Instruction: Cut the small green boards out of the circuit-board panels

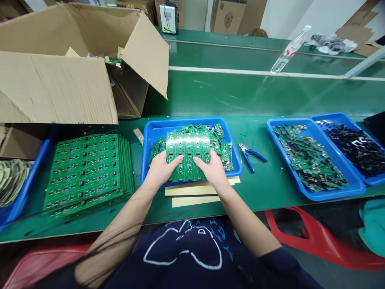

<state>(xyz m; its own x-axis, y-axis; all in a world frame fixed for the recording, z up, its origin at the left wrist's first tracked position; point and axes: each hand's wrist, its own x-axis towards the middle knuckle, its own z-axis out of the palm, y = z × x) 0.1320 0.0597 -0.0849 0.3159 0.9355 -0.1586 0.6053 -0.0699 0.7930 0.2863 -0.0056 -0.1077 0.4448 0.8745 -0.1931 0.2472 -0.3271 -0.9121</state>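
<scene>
Navy shirt with a white line print (183, 257) occupies the lowest part of the view, with both bare forearms extending from it to the work. Left hand (162, 170) and right hand (212, 170) are closed on the lower part of a green multi-board circuit panel (188, 148), one at each side, thumbs inward on the upper face. The fingers are hidden under the panel, so their exact placement cannot be confirmed. This two-sided hold appears to support the panel evenly and limit flexing.

The panel lies over loose green circuit boards (226, 152) inside a bright blue plastic tray (186, 123), its lower edge reaching the tray's near rim. Whether it is raised clear of the boards cannot be determined. Tan sheets (192, 192) lie just in front of the tray.

To the left of the tray, a squared stack of green circuit panels (86, 172) rests close by on a green workbench (255, 196). To its right lie blue-handled pliers (249, 154), then a second blue tray (331, 188) of small green boards (309, 158), then a third blue tray (339, 118) of black pieces (351, 150). Behind it stands an open corrugated cardboard box (57, 88).

Open bench space is limited to the narrow strips on either side of the tray, with the box flaps overhanging its far left corner
</scene>
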